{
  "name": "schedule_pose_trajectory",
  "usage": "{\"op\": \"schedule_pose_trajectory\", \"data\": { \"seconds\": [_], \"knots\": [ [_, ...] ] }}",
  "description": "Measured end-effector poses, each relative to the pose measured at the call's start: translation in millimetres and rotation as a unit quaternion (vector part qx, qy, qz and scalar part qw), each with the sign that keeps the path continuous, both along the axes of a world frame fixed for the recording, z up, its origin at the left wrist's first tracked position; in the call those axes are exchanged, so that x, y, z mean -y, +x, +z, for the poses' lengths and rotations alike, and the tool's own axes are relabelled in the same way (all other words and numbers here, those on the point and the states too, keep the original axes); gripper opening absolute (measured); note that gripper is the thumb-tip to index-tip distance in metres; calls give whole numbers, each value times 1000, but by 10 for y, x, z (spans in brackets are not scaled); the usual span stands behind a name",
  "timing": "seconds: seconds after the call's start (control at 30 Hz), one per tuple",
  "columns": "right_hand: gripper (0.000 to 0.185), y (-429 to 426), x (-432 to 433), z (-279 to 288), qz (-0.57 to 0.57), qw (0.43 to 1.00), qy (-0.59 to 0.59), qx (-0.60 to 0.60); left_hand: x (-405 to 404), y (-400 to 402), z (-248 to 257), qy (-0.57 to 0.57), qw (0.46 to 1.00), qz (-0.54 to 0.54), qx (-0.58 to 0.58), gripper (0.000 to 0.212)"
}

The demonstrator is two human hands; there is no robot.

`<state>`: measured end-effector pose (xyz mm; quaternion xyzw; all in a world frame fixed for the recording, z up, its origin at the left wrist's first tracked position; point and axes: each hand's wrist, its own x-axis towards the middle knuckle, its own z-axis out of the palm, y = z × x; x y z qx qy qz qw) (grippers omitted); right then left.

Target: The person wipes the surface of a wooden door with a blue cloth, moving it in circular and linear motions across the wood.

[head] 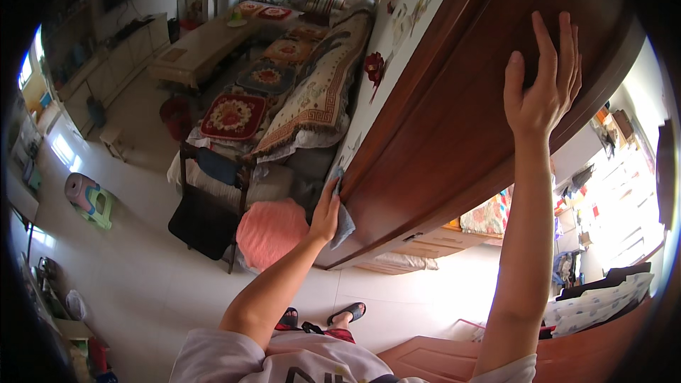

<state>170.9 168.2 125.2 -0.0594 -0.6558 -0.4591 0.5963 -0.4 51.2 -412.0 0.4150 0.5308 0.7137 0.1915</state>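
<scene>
My left hand point(325, 214) holds a grey-blue cloth point(343, 226) against the edge of a dark reddish-brown wooden door frame point(372, 175); part of the cloth hangs below the fingers. Higher up on the right, my right hand point(546, 77) is raised with fingers spread, at the brown wooden panel point(457, 101), with nothing in it. Whether its palm touches the panel cannot be told. Beside the frame runs a white wall point(396, 48) with a red flower decoration point(374, 64) and other stickers.
A black chair point(202, 223) and a pink cloth-covered thing point(272, 234) stand left of my left hand. Behind are a sofa with a patterned cover point(314, 101), a long table point(202, 48) and a small stool point(91, 199). Right of the panel, a bright room holds drawers point(431, 242).
</scene>
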Motion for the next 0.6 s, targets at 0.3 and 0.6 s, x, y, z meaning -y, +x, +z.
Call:
{"op": "schedule_pose_trajectory", "data": {
  "seconds": [0.3,0.6],
  "knots": [
    [57,123,-77,3,-7,999,15,31,-141,60,-904,-31,983,-47,177,67],
    [48,106,-87,-16,30,999,29,25,-30,113,-1201,-126,949,-51,285,76]
  ]
}}
